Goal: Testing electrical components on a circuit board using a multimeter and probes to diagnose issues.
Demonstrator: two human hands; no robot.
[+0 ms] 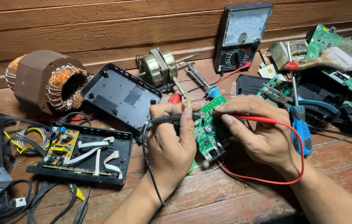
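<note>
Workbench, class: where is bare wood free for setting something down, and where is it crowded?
Bare planks lie at the near edge of the workbench, between the left hand and right hand, inside the red lead. The right end by the brush is crowded.

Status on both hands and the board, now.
Left hand shut on black probe. Right hand shut on red probe. Both tips on green board. Blue screwdriver beside right hand.

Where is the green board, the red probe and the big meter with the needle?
green board (206,130), head view, on its middle, between the hands.
red probe (250,119), head view, on its red shaft.
meter (242,35), head view, on its dial face.
</note>
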